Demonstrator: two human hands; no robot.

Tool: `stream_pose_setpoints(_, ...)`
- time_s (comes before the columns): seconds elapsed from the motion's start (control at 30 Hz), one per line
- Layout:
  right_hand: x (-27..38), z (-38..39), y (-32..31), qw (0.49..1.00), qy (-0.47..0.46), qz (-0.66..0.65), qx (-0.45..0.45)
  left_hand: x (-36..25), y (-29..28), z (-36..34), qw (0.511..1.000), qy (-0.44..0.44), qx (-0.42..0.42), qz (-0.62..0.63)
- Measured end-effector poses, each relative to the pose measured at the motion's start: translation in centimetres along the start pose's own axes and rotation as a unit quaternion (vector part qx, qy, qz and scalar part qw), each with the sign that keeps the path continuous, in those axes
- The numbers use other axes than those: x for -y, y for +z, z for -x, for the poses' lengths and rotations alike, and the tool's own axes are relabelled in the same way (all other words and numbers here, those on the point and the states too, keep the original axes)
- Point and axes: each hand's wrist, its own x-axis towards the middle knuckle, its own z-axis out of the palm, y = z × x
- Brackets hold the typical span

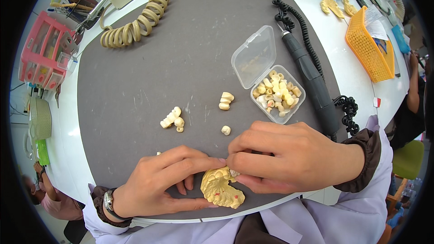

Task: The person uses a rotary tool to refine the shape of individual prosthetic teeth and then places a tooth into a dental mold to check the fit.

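A yellow plaster dental model (pixel 216 185) with a curved row of teeth and small red marks rests at the mat's near edge. My left hand (pixel 162 178) is closed on its left side, thumb below and fingers above. My right hand (pixel 291 156) pinches at the model's upper right, where a small whitish dental crown (pixel 233 172) shows partly under the fingertips. Beyond my hands lie a single loose crown (pixel 226 130), a short dental bridge (pixel 226 100) and a cluster of joined crowns (pixel 171 118). A clear box with its lid (pixel 255 52) raised holds many tooth crowns (pixel 278 91).
A black handpiece (pixel 309 79) with a coiled cord lies right of the box. A beige coiled hose (pixel 149 20) crosses the far left of the grey mat (pixel 131 90). A yellow basket (pixel 368 47) stands right, pink drawers (pixel 45 49) left. Other people sit at both sides.
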Motion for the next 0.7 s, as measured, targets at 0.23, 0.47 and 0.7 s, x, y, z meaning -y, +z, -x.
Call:
stream_pose_setpoints(0.23,-0.06,0.01,-0.07,1.000,0.000,-0.002,0.002,0.14,-0.01,-0.01,1.000,0.002,0.002,-0.002)
stream_pose_setpoints(0.47,-0.08,0.05,0.00,1.000,0.003,0.000,0.004,0.12,0.00,-0.06,1.000,0.004,0.001,-0.001)
stream_pose_setpoints(0.7,-0.07,-0.01,-0.09,1.000,0.001,-0.004,0.006,0.02,-0.05,-0.03,1.000,0.000,0.003,0.002)
